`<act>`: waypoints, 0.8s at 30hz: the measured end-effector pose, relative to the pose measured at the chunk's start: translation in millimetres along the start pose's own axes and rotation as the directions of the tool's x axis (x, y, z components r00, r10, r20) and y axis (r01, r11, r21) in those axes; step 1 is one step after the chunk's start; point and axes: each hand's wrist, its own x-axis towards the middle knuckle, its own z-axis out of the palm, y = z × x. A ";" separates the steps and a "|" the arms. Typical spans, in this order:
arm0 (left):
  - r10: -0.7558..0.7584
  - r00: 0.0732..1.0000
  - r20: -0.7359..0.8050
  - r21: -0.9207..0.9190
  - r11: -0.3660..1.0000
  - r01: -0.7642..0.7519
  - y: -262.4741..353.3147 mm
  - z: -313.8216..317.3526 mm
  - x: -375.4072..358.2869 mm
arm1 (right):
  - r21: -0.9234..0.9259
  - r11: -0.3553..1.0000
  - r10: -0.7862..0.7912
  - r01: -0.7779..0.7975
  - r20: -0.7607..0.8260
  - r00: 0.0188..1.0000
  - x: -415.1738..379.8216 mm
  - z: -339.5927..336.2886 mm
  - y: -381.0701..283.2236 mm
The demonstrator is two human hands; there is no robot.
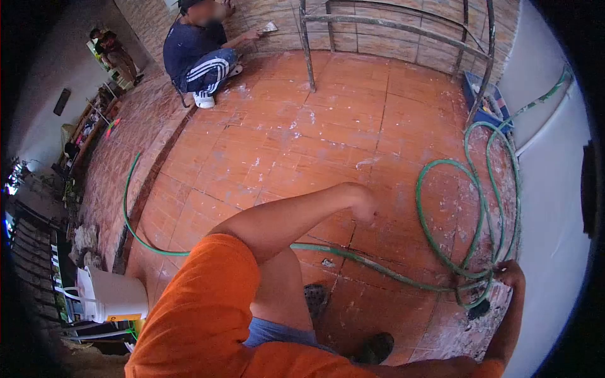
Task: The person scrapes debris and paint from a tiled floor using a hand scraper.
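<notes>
My right hand [510, 274] is at the lower right by the white wall, closed around a green hose [419, 203] where its coils come together. The hose loops up along the wall, and another length runs left over the tiles, passing behind my left arm. My left hand [363, 203] hangs over the middle of the floor, bent down at the wrist. Its fingers look curled in, partly hidden, and nothing shows in them. Both arms come out of orange sleeves. Below them are my knee and dark shoes [376, 348].
Another person [195, 53] squats at the tiled wall with a scraper-like tool [270, 27]. A metal frame [394, 22] stands at the back, beside a blue container [485, 101]. A white bucket [120, 295] is at lower left. White spots mark the orange tiles [302, 126]. Someone else stands far left.
</notes>
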 end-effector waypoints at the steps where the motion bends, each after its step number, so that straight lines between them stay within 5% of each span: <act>1: 0.010 1.000 -0.021 -0.011 1.000 -0.010 -4.2 3.4 4.4 | -0.013 0.999 -0.045 0.046 0.007 0.999 2.0 -2.5 2.7; 4: 0.062 0.993 -0.097 -0.010 0.998 -0.064 -18.9 14.0 11.7 | 0.049 0.998 -0.034 0.035 -0.024 0.999 18.8 12.6 38.7; 5: 0.111 0.982 -0.152 0.002 0.994 -0.112 -20.9 17.4 15.3 | -0.224 0.964 -0.176 0.144 -0.131 0.976 25.8 22.1 52.7; 6: 0.070 0.994 -0.082 0.001 0.998 -0.070 -17.4 14.1 14.5 | -0.082 0.951 -0.289 0.297 0.092 0.953 54.7 26.1 100.0; 9: 0.146 0.987 -0.067 0.000 0.989 -0.146 -32.2 19.0 19.6 | -0.240 0.963 -0.137 0.123 -0.042 0.990 7.4 3.6 32.2; 10: 0.143 0.988 -0.062 0.008 0.990 -0.143 -24.3 13.1 13.2 | -0.223 0.962 -0.156 0.156 0.018 0.988 -11.7 -7.7 -0.3; 11: 0.129 0.989 -0.073 0.015 0.992 -0.128 -16.5 6.9 5.8 | -0.208 0.932 -0.306 0.297 -0.015 0.952 9.4 11.4 39.6; 15: 0.072 0.997 -0.025 -0.083 0.994 -0.074 -7.9 3.9 -0.2 | -0.148 0.985 -0.086 0.086 0.006 0.996 -30.6 -12.5 -9.8; 20: 0.041 0.999 0.008 -0.058 0.997 -0.041 7.1 -5.4 -5.3 | -0.154 0.986 -0.055 0.059 0.031 0.998 -44.6 -26.9 -17.3; 22: -0.054 0.998 -0.023 -0.079 0.996 0.052 -7.6 7.3 2.4 | -0.025 0.991 0.135 -0.134 0.026 0.991 -43.7 -25.9 -8.7; 23: -0.112 0.994 0.002 -0.100 0.989 0.111 -2.7 4.3 3.2 | -0.128 0.992 -0.020 0.021 0.012 1.000 -33.9 -24.8 9.6; 24: -0.098 0.995 0.014 -0.090 0.991 0.099 2.2 4.3 9.5 | -0.117 0.993 -0.002 0.004 0.017 1.000 -42.4 -17.8 18.2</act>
